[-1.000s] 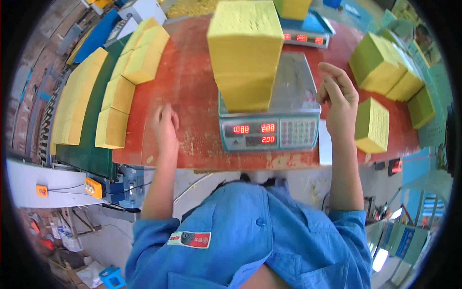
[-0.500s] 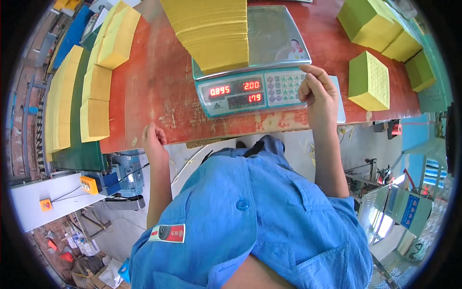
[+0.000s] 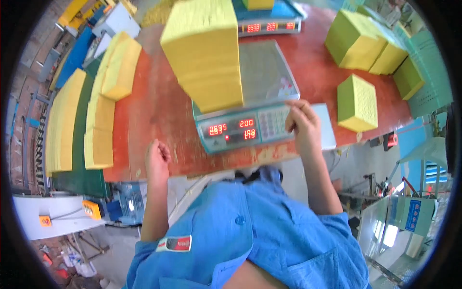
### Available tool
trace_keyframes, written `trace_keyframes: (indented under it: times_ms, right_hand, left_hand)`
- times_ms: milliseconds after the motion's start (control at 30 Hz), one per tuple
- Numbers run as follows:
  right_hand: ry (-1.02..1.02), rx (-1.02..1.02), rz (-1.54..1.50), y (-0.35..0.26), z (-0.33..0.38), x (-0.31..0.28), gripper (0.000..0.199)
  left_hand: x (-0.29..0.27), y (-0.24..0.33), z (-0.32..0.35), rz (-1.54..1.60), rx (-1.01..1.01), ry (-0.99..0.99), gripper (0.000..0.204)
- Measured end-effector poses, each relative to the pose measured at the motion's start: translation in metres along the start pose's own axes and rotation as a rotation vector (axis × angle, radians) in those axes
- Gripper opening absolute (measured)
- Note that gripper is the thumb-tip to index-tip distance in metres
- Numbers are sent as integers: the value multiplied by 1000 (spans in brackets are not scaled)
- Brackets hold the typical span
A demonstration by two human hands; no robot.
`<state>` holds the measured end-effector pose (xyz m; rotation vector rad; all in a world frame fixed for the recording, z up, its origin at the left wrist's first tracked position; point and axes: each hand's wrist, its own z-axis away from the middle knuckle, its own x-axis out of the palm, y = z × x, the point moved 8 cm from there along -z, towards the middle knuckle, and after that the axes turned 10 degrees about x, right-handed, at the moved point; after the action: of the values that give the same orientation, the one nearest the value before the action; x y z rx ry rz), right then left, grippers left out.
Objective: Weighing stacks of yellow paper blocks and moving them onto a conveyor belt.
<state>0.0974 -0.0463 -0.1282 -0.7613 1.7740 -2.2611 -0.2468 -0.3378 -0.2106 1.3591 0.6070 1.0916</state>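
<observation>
A tall stack of yellow paper sheets (image 3: 207, 58) stands on the left part of the metal pan (image 3: 269, 70) of a digital scale. Red digits glow on the scale's pale front panel (image 3: 231, 130). My right hand (image 3: 305, 124) hovers by the right end of the keypad (image 3: 273, 125), its fingers curled together with nothing seen in them. At the left, my left hand (image 3: 158, 156) is held over the table's front edge, fingers loosely closed and nothing visible inside. Neither hand touches the paper stack.
Yellow paper blocks (image 3: 356, 103) stand on the red table (image 3: 149, 91) at the right, more of them behind. Yellow stacks (image 3: 99, 149) line a green surface at the left. A second scale (image 3: 269, 25) stands behind the first. Machine frames flank the table's near side.
The view has tilted up, so the table sits lower and the second scale shows. Both hands stay near the same places, still curled. The paper stack remains on the pan.
</observation>
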Motion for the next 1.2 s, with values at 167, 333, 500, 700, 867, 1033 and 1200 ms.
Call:
trace_keyframes:
  times_ms: [167, 333, 500, 700, 867, 1033, 1200]
  right_hand:
    - [-90, -96, 131, -48, -41, 44, 23]
    - [-56, -276, 133, -39, -160, 112, 33]
    - [-100, -38, 51, 11, -225, 139, 62]
    - [-6, -77, 246, 23, -203, 135, 69]
    - [42, -130, 276, 9, -134, 114, 59]
    - [53, -337, 332, -15, -46, 68, 34]
    - [-372, 422, 37, 89, 41, 62, 34]
  left_hand:
    - [115, 110, -37, 87, 25, -378, 44]
    - [201, 190, -78, -41, 195, -428, 71]
    - [283, 182, -97, -283, 77, -734, 58]
    - [260, 162, -67, -260, -215, -774, 61]
    - [248, 152, -40, -267, -228, -849, 60]
    - [263, 151, -36, -261, -288, -960, 59]
    - [250, 148, -51, -285, -266, -919, 64]
